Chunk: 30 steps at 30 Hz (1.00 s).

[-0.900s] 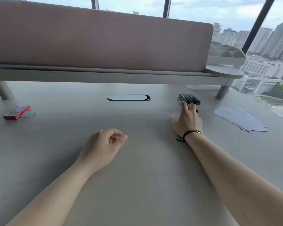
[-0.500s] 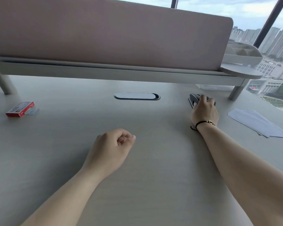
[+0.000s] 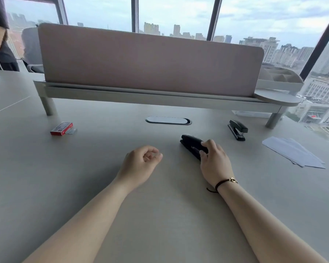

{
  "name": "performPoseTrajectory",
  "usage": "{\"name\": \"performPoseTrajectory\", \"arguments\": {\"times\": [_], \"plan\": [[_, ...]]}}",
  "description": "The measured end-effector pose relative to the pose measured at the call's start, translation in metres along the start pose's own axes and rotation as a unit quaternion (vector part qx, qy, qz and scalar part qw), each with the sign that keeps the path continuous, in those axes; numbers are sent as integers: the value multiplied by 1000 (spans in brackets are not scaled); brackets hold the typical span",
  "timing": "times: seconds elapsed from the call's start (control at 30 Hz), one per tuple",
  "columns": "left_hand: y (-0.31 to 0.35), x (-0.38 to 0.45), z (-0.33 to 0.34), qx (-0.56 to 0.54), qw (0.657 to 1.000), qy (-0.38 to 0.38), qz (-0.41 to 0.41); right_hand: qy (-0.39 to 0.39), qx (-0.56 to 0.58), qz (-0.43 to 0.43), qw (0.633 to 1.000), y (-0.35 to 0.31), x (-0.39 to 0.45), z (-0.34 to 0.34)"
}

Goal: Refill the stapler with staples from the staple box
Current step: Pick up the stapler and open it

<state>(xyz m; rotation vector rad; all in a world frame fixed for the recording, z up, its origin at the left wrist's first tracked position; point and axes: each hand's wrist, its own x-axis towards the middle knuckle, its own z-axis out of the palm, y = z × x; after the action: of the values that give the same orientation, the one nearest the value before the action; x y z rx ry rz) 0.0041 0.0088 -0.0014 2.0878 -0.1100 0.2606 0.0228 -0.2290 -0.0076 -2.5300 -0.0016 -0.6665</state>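
- The right hand now has a black stapler in its grasp, thumb and fingers wrapped round the near end; a moment ago it was reaching far back toward the shelf legs.
- That stapler has come forward and inward: it now lies low over the desk, near the middle, just right of the left hand.
- A second stapler is newly exposed back where the hand was, resting on the desk near the shelf leg, well apart from the held one.
- The left hand is unchanged: loosely curled into a soft fist, holding nothing, resting on the desk.
- The red staple box sits where it was, far left, well apart from both hands, with a pale strip of something just beside it.
- My read: the stapler is fetched, so opening it and reaching left for the box come next.
- Hard to make out: the held stapler is smeared by motion, and the right hand covers its near end, so I cannot tell whether it touches the desk or whether its top is open.
- The pale strip by the box could be loose staples or the box's tray; it is too small to say.
- The sheets of paper lie far right, untouched.
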Motion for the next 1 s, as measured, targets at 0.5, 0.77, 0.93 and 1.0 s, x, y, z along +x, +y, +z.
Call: {"name": "performPoseTrajectory", "arguments": {"times": [0.5, 0.77, 0.93, 1.0], "plan": [[24, -120, -25, 164, 969, -70, 170, -206, 190, -126, 952, -59, -134, -61], [39, -153, -29, 196, 955, -93, 200, -266, 252, -79, 927, -66, -140, -69], [40, -156, -34, 158, 963, -118, 183, -296, 250, -56, 920, -67, -142, -71], [40, -158, -40, 78, 976, -117, 164, -298, 247, -54, 921, -68, -145, -71]]}}
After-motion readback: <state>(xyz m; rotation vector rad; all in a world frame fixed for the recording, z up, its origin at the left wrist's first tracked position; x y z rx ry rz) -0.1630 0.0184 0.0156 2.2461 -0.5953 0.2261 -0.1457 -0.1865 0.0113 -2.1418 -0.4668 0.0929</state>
